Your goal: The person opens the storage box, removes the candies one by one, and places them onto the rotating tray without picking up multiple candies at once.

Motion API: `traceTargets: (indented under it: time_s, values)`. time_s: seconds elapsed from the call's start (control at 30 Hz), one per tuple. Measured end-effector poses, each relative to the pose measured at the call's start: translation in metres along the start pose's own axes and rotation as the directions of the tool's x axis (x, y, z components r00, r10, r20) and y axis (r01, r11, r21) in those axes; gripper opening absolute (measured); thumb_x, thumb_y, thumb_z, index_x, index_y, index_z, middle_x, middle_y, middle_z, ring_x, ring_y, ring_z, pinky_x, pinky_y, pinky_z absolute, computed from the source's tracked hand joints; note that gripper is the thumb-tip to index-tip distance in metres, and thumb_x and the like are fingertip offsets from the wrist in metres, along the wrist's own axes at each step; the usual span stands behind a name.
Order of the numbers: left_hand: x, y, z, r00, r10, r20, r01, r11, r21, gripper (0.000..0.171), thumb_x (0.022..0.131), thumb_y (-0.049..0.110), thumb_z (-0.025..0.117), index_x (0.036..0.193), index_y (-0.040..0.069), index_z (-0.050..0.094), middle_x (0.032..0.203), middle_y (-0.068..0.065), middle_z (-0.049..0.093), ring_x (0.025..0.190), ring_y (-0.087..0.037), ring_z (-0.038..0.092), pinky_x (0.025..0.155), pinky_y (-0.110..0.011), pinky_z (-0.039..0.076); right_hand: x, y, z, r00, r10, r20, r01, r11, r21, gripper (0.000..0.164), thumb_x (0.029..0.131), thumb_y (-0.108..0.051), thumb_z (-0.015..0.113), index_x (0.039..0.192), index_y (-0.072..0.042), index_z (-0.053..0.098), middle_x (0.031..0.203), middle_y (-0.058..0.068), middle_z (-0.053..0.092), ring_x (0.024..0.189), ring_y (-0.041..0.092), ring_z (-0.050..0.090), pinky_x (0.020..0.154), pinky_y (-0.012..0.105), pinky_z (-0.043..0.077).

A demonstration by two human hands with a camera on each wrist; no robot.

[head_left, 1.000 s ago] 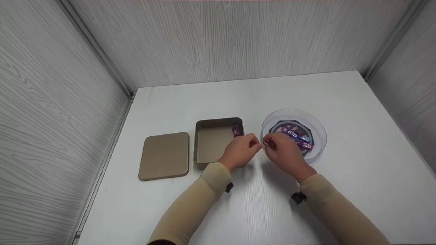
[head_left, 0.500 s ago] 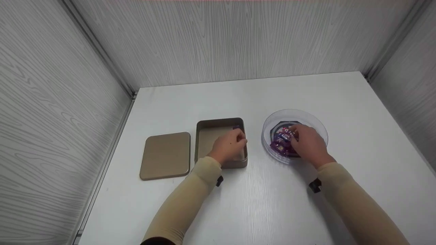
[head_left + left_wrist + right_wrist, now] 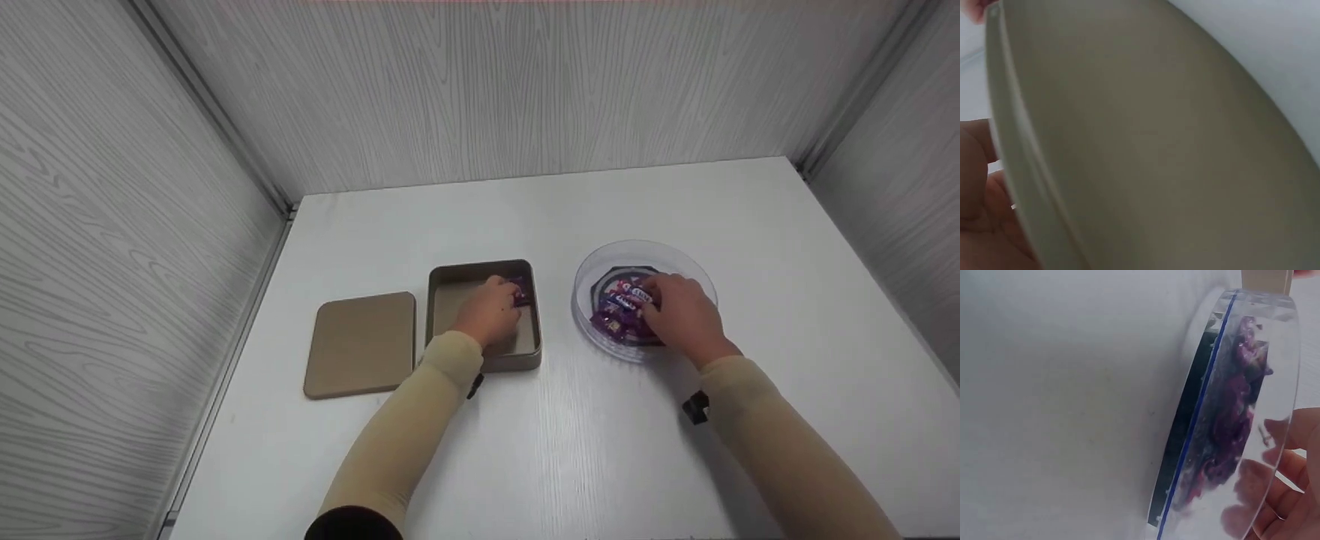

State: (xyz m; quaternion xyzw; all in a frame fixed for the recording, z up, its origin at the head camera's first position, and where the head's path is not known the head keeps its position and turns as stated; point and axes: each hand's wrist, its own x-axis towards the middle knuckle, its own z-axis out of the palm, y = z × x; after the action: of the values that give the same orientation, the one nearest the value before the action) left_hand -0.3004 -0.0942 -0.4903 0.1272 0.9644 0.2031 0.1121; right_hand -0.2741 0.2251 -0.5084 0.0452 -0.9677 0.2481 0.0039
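My left hand reaches into the gold tin box, fingers bent beside a purple wrapped candy at its right wall. In the left wrist view the tin's wall covers part of the fingers; whether they hold anything is unclear. My right hand is inside the clear round bowl, thumb and fingertips at several wrapped candies. Through the bowl's side in the right wrist view, a small wrapper end shows at the fingertips, which seem to pinch a candy.
A flat gold lid lies left of the tin on the white table. Grey wood-patterned panels stand behind and on both sides. A gap of bare table separates the tin from the bowl.
My hands have parted from where they met between tin and bowl. The left moved left and down into the tin; the right moved right into the bowl among the candies.
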Motion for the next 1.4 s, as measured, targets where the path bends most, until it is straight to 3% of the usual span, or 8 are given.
traceTargets:
  time_s: [0.13,0.23,0.47,0.7,0.93,1.07,1.23,1.4]
  values:
    - [0.007,0.0,0.008,0.999,-0.01,0.034,0.008,0.999,0.051,0.051,0.102,0.02,0.055,0.152,0.013,0.047,0.162,-0.01,0.032,0.144,-0.036,0.036,0.114,-0.05,0.033,-0.003,-0.004,0.0,1.0,0.0,-0.007,0.0,1.0,0.025,0.036,0.094,-0.017,0.064,0.127,-0.001,0.061,0.114,0.019,0.062,0.11,0.038,0.053,0.096,0.06,0.043]
    - [0.01,0.003,0.013,0.998,-0.008,0.056,0.001,0.994,0.113,0.052,0.103,0.02,0.051,0.154,0.015,0.044,0.164,-0.011,0.026,0.146,-0.039,0.031,0.112,-0.054,0.034,-0.005,-0.006,0.0,1.0,-0.006,-0.007,0.006,0.999,0.033,0.037,0.094,-0.017,0.063,0.127,-0.001,0.061,0.117,0.019,0.063,0.113,0.039,0.053,0.098,0.059,0.042]
    - [0.012,0.008,0.023,1.0,0.007,-0.014,-0.003,0.962,0.273,0.035,0.106,0.02,0.046,0.137,0.013,0.061,0.137,-0.014,0.058,0.125,-0.032,0.054,0.099,-0.049,0.047,-0.013,-0.008,-0.003,1.0,-0.02,-0.013,0.021,0.998,0.06,0.034,0.095,-0.016,0.064,0.126,-0.001,0.061,0.112,0.018,0.064,0.105,0.035,0.055,0.09,0.055,0.045]
    - [0.008,0.001,0.023,0.998,0.033,-0.055,-0.014,0.948,0.317,0.028,0.108,0.014,0.045,0.117,0.006,0.07,0.112,-0.014,0.066,0.106,-0.029,0.064,0.087,-0.044,0.055,-0.016,-0.018,-0.001,0.999,-0.039,-0.035,0.043,0.994,0.098,0.031,0.094,-0.015,0.064,0.122,-0.001,0.063,0.11,0.016,0.065,0.104,0.033,0.057,0.091,0.054,0.046]
    - [-0.01,-0.001,0.008,1.0,0.027,-0.014,-0.026,0.994,0.108,0.014,0.102,0.015,0.059,0.096,0.007,0.068,0.09,-0.005,0.063,0.082,-0.02,0.059,0.075,-0.039,0.051,-0.022,-0.032,0.006,0.994,-0.091,-0.053,0.097,0.986,0.132,0.031,0.093,-0.016,0.066,0.12,-0.003,0.064,0.103,0.012,0.065,0.097,0.029,0.058,0.086,0.049,0.048]
    - [-0.02,0.003,0.001,0.998,0.037,-0.047,-0.039,0.999,-0.034,0.007,0.099,0.011,0.06,0.093,0.011,0.063,0.09,0.0,0.057,0.083,-0.017,0.051,0.075,-0.036,0.046,-0.029,-0.042,0.009,0.992,-0.117,-0.043,0.123,0.974,0.188,0.032,0.092,-0.017,0.067,0.121,-0.004,0.064,0.103,0.009,0.065,0.093,0.026,0.059,0.085,0.046,0.048]
    - [-0.037,0.027,-0.007,0.985,0.107,-0.132,-0.132,0.97,-0.202,0.005,0.099,0.012,0.062,0.102,0.017,0.062,0.097,0.003,0.055,0.089,-0.013,0.053,0.079,-0.03,0.048,-0.04,-0.06,0.014,0.992,-0.126,-0.016,0.124,0.942,0.312,0.027,0.096,-0.023,0.067,0.121,-0.013,0.064,0.107,0.001,0.065,0.095,0.02,0.059,0.087,0.041,0.05]
    - [-0.05,0.055,-0.005,0.964,0.178,-0.199,-0.239,0.908,-0.345,0.014,0.097,0.015,0.067,0.108,0.016,0.059,0.105,0.003,0.055,0.094,-0.012,0.057,0.082,-0.025,0.051,-0.047,-0.078,0.018,0.98,-0.198,-0.02,0.182,0.852,0.491,0.03,0.101,-0.029,0.063,0.126,-0.013,0.06,0.114,0.0,0.067,0.103,0.018,0.062,0.091,0.042,0.051]
